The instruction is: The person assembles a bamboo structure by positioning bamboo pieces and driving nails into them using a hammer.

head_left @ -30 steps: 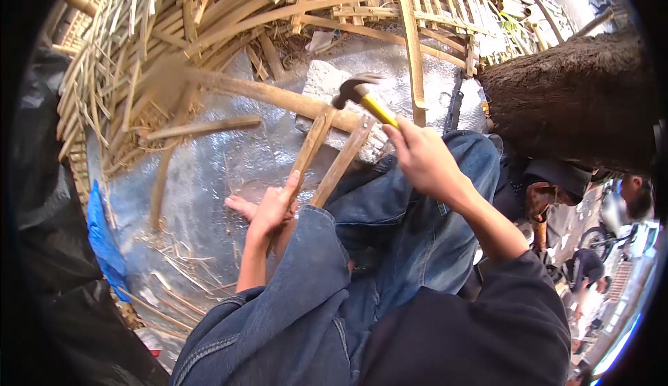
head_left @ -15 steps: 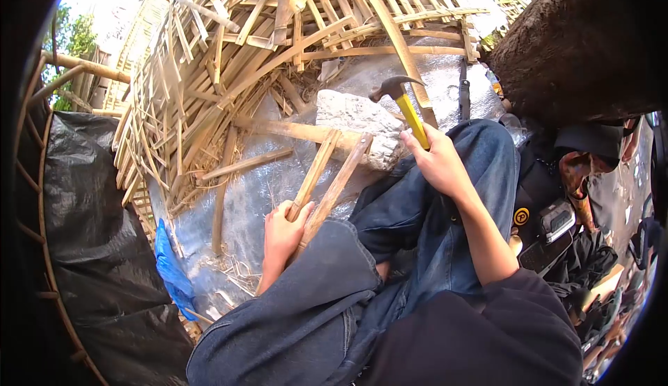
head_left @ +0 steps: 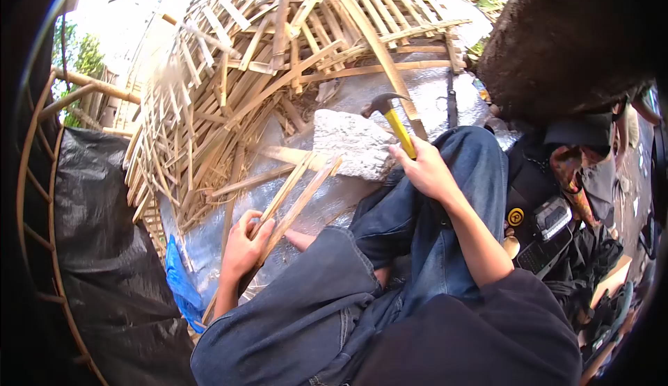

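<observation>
My right hand (head_left: 426, 169) is closed round the yellow handle of a claw hammer (head_left: 399, 127), its dark head raised over a rough white stone block (head_left: 353, 144). Lower and to the left, my left hand (head_left: 245, 247) grips the wooden strips (head_left: 291, 198), two lengths lying side by side and slanting up toward the block. Their upper ends overlap another bamboo piece (head_left: 289, 154) that runs up to the block's left side. My fingers partly hide the strips' lower part.
A large heap of split bamboo (head_left: 209, 125) fills the far side. A black tarp (head_left: 104, 247) hangs at left, near a blue plastic sheet (head_left: 180, 282). At upper right is a thick trunk (head_left: 539, 45). A bag and dark items (head_left: 532, 208) lie at right.
My left hand has drawn the strips down and left, away from the stone block. The hammer stays raised in my right hand. The view has turned, showing more of the tarp at left.
</observation>
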`<act>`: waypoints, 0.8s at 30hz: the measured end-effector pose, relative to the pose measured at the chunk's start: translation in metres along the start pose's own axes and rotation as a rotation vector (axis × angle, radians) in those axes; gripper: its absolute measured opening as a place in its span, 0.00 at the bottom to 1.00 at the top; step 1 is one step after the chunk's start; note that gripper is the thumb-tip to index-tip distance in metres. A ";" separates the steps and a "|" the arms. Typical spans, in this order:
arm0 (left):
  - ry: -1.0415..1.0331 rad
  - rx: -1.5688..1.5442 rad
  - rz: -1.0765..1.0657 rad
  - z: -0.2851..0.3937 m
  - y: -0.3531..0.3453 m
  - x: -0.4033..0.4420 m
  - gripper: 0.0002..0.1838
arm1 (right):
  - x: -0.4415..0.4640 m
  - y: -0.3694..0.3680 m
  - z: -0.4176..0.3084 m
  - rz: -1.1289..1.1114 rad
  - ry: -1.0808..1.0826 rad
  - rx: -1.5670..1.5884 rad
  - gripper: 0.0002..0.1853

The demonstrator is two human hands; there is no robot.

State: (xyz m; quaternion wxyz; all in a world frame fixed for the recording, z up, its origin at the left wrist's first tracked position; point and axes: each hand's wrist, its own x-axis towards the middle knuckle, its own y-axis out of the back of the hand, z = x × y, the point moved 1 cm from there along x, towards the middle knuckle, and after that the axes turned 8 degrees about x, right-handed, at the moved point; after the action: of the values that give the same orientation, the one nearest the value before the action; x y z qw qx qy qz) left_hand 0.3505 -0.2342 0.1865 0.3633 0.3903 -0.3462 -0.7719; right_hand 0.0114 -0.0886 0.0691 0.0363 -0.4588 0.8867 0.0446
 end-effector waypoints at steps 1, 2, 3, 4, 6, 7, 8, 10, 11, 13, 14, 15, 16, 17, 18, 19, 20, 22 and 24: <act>-0.018 -0.016 -0.022 0.000 0.002 -0.001 0.23 | 0.001 0.001 0.003 0.000 -0.007 -0.012 0.16; -0.021 0.036 -0.084 0.001 0.005 -0.004 0.32 | 0.001 0.002 0.002 -0.001 -0.014 -0.025 0.17; -0.030 0.039 -0.089 0.003 0.007 -0.006 0.32 | 0.001 0.004 0.005 0.008 -0.014 -0.025 0.17; -0.124 0.206 -0.106 0.011 0.010 -0.010 0.36 | 0.002 0.004 0.008 0.011 -0.013 -0.024 0.17; -0.138 0.468 -0.202 0.038 0.026 -0.022 0.42 | 0.002 0.003 0.008 0.020 0.012 -0.022 0.18; -0.135 0.472 -0.195 0.040 0.035 -0.027 0.42 | 0.002 0.003 0.004 0.017 0.018 -0.017 0.18; -0.156 0.543 -0.186 0.038 0.047 -0.030 0.41 | 0.001 0.004 0.000 0.003 -0.021 -0.017 0.18; -0.150 0.633 -0.245 0.043 0.079 -0.036 0.42 | 0.001 0.004 -0.001 -0.004 -0.055 -0.037 0.18; -0.155 0.648 -0.334 0.046 0.104 -0.038 0.42 | 0.002 0.004 0.001 -0.002 -0.056 -0.039 0.18; -0.115 0.626 -0.500 0.079 0.146 -0.047 0.44 | 0.004 0.004 0.006 -0.023 -0.053 -0.051 0.19; -0.069 0.561 -0.502 0.088 0.167 -0.050 0.43 | 0.004 0.004 0.009 -0.023 -0.055 -0.052 0.19; -0.214 0.572 -0.449 0.075 0.192 -0.047 0.40 | 0.005 0.004 0.012 -0.014 -0.050 -0.068 0.19; -0.037 0.443 -0.409 0.095 0.210 -0.053 0.37 | 0.005 0.003 0.012 -0.012 -0.040 -0.083 0.20; -0.098 0.435 -0.435 0.099 0.234 -0.048 0.34 | 0.005 0.002 0.008 -0.025 -0.029 -0.083 0.20; 0.013 0.350 -0.345 0.126 0.247 -0.054 0.34 | 0.003 0.003 0.003 -0.020 -0.031 -0.058 0.20; 0.059 0.287 -0.292 0.152 0.253 -0.059 0.36 | 0.002 0.004 0.001 -0.016 -0.032 -0.033 0.20; 0.131 0.209 -0.290 0.160 0.275 -0.060 0.38 | 0.004 0.002 0.013 0.010 0.044 -0.001 0.21; 0.100 0.316 -0.450 0.199 0.297 -0.055 0.42 | 0.002 0.006 0.005 -0.030 -0.023 0.023 0.20; 0.094 0.358 -0.522 0.216 0.312 -0.047 0.41 | -0.002 -0.001 -0.006 -0.060 -0.056 0.099 0.17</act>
State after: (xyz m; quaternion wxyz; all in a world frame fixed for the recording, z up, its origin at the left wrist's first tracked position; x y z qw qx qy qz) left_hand 0.2768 -0.2959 0.5566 0.0940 0.5590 -0.3474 -0.7470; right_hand 0.0131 -0.0879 0.0752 0.0852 -0.4814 0.8723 0.0123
